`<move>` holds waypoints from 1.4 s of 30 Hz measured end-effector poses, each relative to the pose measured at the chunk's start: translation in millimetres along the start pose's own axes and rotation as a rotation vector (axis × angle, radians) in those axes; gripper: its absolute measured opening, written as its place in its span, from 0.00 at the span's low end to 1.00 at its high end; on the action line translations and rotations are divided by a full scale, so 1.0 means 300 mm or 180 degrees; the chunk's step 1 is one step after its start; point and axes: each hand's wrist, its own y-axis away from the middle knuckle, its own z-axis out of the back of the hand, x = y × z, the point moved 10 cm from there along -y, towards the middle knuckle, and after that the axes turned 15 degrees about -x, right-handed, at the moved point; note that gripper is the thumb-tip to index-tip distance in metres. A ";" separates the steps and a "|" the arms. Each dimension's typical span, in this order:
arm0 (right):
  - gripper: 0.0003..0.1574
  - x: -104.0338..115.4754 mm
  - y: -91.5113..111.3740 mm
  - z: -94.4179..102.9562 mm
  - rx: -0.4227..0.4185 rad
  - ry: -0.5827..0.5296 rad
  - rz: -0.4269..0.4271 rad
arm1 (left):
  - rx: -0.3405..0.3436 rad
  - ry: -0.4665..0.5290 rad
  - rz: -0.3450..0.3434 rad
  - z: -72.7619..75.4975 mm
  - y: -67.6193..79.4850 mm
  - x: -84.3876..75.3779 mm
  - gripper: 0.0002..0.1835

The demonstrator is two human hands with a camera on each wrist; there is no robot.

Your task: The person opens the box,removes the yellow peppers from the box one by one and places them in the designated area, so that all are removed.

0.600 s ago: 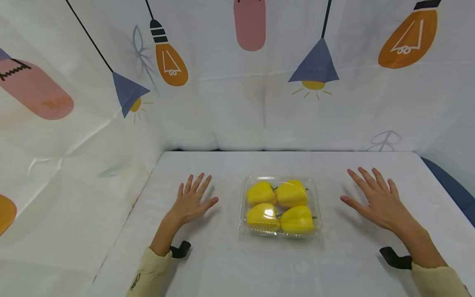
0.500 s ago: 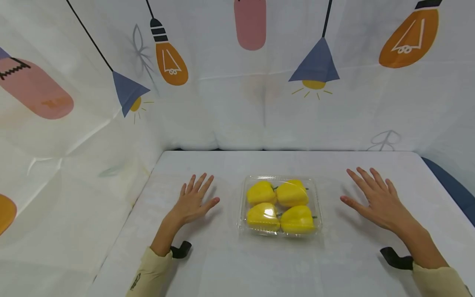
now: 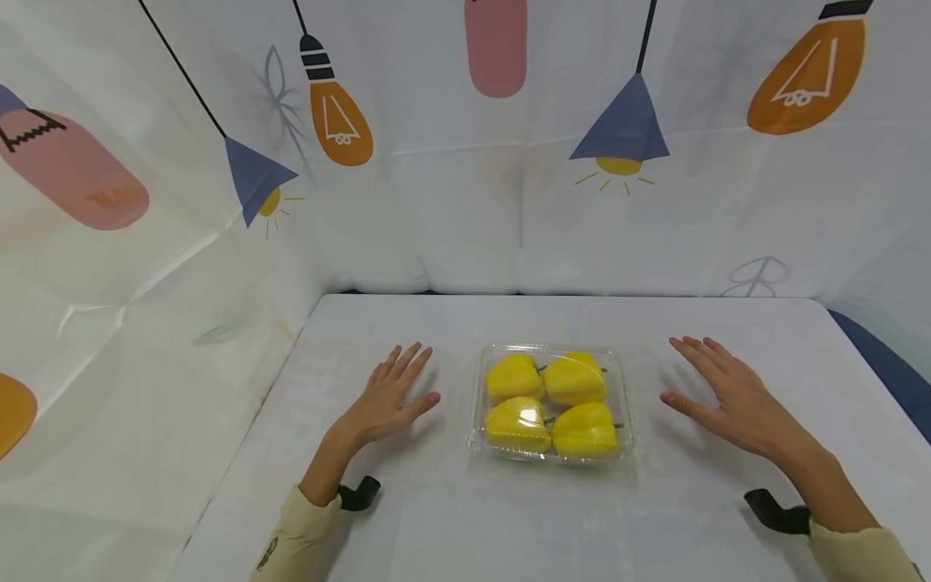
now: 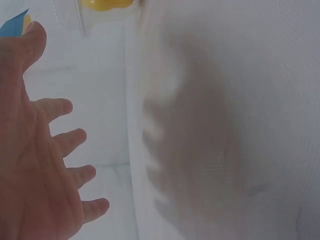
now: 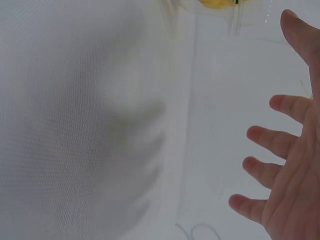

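Clear plastic box (image 3: 616, 392) likely keeps yellow peppers (image 3: 584, 431) grouped; left hand (image 3: 384, 406) and right hand (image 3: 736, 404) flank it, fingers apart.

Soft, even light washed the counter (image 3: 436, 525), glare glinted off the clear container (image 3: 619, 388), and the dimmer, hazier wrist views showed broad, blurred shadows (image 4: 200, 120).
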 end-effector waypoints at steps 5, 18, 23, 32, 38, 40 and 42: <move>0.53 0.033 0.006 0.001 0.0012 -0.0177 -0.0003 | 0.0097 0.0147 0.0002 -0.013 0.007 -0.020 0.43; 0.48 0.088 0.024 -0.019 0.0199 -0.0262 -0.0032 | 0.0605 0.0916 0.0187 -0.055 0.033 -0.067 0.43; 0.47 0.103 0.037 -0.032 0.0280 -0.0356 -0.0026 | 0.0729 0.1126 0.0043 -0.056 0.042 -0.106 0.44; 0.44 0.135 0.051 -0.036 0.0260 -0.0586 0.0194 | 0.0864 0.1287 -0.0050 -0.062 0.056 -0.148 0.45; 0.44 0.156 0.060 -0.034 0.0213 -0.0485 0.0363 | 0.0917 0.1407 -0.0028 -0.066 0.060 -0.165 0.45; 0.44 0.161 0.064 -0.035 0.0208 -0.0488 0.0381 | 0.0935 0.1468 -0.0040 -0.068 0.061 -0.171 0.44; 0.44 0.161 0.067 -0.039 0.0217 -0.0502 0.0368 | 0.0962 0.1540 -0.0055 -0.071 0.061 -0.177 0.43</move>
